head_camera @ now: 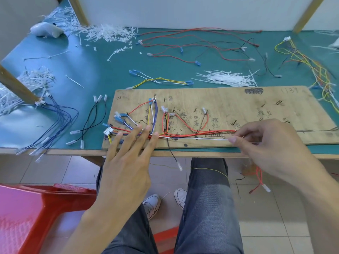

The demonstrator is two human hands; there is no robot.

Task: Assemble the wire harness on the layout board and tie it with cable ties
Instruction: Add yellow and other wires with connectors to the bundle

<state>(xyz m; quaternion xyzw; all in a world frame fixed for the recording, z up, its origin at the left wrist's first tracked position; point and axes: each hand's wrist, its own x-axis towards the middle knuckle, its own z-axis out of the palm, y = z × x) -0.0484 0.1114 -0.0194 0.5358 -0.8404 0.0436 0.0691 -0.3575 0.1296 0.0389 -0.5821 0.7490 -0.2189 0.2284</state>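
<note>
A plywood layout board (238, 110) lies at the near edge of the green table. Red, blue, yellow, white and black wires (183, 133) run among its nails, forming the harness. My left hand (128, 162) lies flat with straight, spread fingers pressing the wire bundle at the board's left end, beside a white connector (107, 131). My right hand (271, 143) pinches a white wire (194, 138) between thumb and forefinger near the board's front edge, stretched taut toward the left hand. A pile of white cable ties (227, 78) lies just behind the board.
Loose red and black wires (201, 46) lie at the back, yellow-multicolour wires (315, 70) at the right, blue wires (60, 116) and black leads (91, 118) left of the board. Cut tie scraps (108, 33) pile at the back left. A red plastic stool (36, 213) stands beside my knees.
</note>
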